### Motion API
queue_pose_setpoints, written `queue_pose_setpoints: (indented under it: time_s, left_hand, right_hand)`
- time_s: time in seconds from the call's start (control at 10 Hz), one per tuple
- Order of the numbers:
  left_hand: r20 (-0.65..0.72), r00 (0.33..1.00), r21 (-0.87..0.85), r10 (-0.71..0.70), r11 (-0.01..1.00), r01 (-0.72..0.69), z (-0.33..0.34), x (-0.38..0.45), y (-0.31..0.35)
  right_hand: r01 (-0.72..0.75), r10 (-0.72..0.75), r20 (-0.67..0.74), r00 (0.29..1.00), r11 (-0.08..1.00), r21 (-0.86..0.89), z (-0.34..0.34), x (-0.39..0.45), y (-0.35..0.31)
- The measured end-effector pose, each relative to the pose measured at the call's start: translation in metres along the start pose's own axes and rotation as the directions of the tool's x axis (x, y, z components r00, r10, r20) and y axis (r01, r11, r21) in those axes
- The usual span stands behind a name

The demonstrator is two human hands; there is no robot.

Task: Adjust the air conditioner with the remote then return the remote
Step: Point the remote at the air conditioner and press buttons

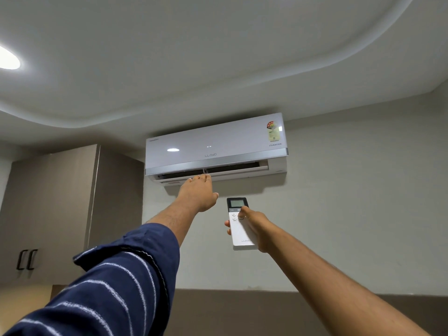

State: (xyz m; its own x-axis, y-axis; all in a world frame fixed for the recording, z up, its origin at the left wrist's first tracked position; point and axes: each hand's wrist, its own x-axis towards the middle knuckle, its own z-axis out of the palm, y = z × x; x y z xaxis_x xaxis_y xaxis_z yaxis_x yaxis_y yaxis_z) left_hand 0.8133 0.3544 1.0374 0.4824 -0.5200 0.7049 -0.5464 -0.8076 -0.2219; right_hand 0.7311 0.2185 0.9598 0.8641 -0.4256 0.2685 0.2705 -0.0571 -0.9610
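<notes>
Two hands are up in the air. The right hand [254, 229] is wrapped around the white remote [240, 224], with the thumb pressing near the buttons just under the little screen. The remote points up, toward the air conditioner [215, 146] on the wall. The left hand [197, 192] holds nothing. Its fingers are stretched out flat and close together, and the tips reach up to the open flap at the bottom of the air conditioner. I cannot tell if they touch it or are just feeling for the cool air. A blue striped sleeve [116, 282] covers the left arm.

I think the step now is changing the setting. To do it well, keep the top of the remote aimed at the air conditioner, press one button at a time, and look at the little screen to check. Keep fingers out of the flap.

A brown cupboard [60, 202] stands to the left. A round light [8, 59] shines on the ceiling.
</notes>
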Motion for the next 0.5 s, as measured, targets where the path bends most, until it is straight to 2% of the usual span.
queue_pose_setpoints:
  time_s: [0.5]
  left_hand:
    - [0.001,1.0,0.0,0.01,1.0,-0.01,-0.0013,-0.0045,0.0009]
  right_hand:
    - [0.001,-0.001,0.004,1.0,1.0,0.024,-0.0062,-0.0046,0.0029]
